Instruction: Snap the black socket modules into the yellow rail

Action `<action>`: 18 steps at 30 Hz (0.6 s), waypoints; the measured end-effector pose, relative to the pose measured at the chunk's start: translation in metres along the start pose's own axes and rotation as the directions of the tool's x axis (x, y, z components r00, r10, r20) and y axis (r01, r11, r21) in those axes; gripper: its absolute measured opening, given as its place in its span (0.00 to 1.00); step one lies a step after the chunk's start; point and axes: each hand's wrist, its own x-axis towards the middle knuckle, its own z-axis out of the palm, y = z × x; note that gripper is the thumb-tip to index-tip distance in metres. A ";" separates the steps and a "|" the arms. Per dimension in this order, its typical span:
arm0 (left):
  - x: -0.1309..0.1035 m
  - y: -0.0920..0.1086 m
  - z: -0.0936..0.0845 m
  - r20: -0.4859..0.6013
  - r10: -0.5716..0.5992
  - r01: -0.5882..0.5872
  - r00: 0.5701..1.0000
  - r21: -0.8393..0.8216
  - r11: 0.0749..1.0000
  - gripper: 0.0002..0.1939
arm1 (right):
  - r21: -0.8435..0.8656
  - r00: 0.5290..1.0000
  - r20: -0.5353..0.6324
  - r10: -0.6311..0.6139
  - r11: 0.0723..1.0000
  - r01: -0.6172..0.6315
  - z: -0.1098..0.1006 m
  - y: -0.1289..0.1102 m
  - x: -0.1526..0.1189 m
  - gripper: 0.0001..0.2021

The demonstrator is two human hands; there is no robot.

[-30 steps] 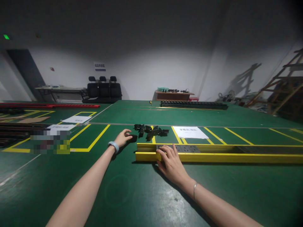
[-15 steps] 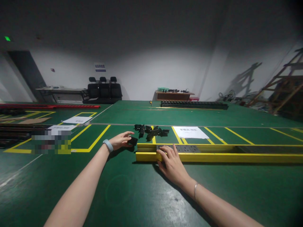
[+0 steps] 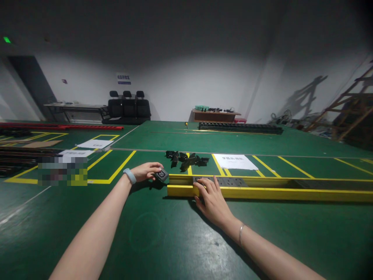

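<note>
My left hand (image 3: 147, 171) pinches a black socket module (image 3: 161, 175), its slotted face turned up, just off the left end of a long yellow channel (image 3: 180, 191). Over the channel's near wall lies my right hand (image 3: 210, 196), thumb outside and fingertips over the inside, gripping it. Black socket modules (image 3: 231, 182) sit in a row inside the channel, beside my right fingers; the nearest is partly hidden by them. Beyond the channel, a loose heap of black modules (image 3: 186, 160) lies on the green table.
A white paper sign (image 3: 236, 162) lies behind the channel, among yellow tape lines (image 3: 122, 167). Dark rails (image 3: 20, 161) and red rails (image 3: 93, 127) are at the left. A long black rack (image 3: 240, 127) lies farther back on the green surface (image 3: 163, 241).
My left hand has tilted the socket module so that its slotted face now shows, close to the channel's end. My right hand stays on the channel.
</note>
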 end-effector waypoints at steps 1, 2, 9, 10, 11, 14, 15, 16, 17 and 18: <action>0.000 0.000 -0.001 0.014 -0.004 0.004 1.000 0.004 1.000 0.16 | 0.000 1.000 -0.003 -0.001 1.000 0.001 0.000 0.000 0.000 0.19; -0.001 0.000 -0.001 0.020 -0.007 0.007 1.000 0.002 1.000 0.16 | 0.000 1.000 -0.009 -0.001 1.000 0.001 0.000 0.000 0.000 0.19; -0.002 0.001 0.002 0.113 -0.034 0.032 0.993 0.023 0.999 0.16 | 0.003 1.000 0.003 -0.006 1.000 0.006 0.001 0.001 0.000 0.19; -0.002 0.002 0.003 0.140 -0.044 0.041 0.989 0.030 0.999 0.16 | 0.005 1.000 0.007 -0.004 1.000 0.004 0.001 0.001 0.000 0.19; -0.002 0.002 0.005 0.161 -0.053 0.049 0.986 0.032 0.998 0.15 | 0.007 1.000 0.012 -0.002 1.000 0.002 0.001 0.001 -0.001 0.19; -0.002 0.002 0.008 0.191 -0.064 0.065 0.980 0.001 0.998 0.14 | 0.008 1.000 0.022 -0.001 1.000 0.001 0.001 0.001 -0.001 0.20; -0.001 0.002 0.009 0.196 -0.067 0.071 0.978 -0.012 0.997 0.14 | 0.008 1.000 0.022 -0.002 1.000 0.001 0.001 0.001 -0.001 0.20; -0.001 0.002 0.010 0.202 -0.071 0.077 0.977 -0.021 0.997 0.14 | 0.009 1.000 0.020 -0.002 1.000 0.002 0.001 0.001 -0.001 0.20; 0.000 0.001 0.010 0.207 -0.076 0.083 0.975 -0.025 0.996 0.14 | 0.011 1.000 0.017 -0.004 1.000 0.004 0.001 0.001 -0.001 0.20; 0.000 0.000 0.010 0.210 -0.082 0.089 0.974 -0.024 0.996 0.14 | 0.012 1.000 0.012 -0.006 1.000 0.006 0.001 0.001 -0.001 0.20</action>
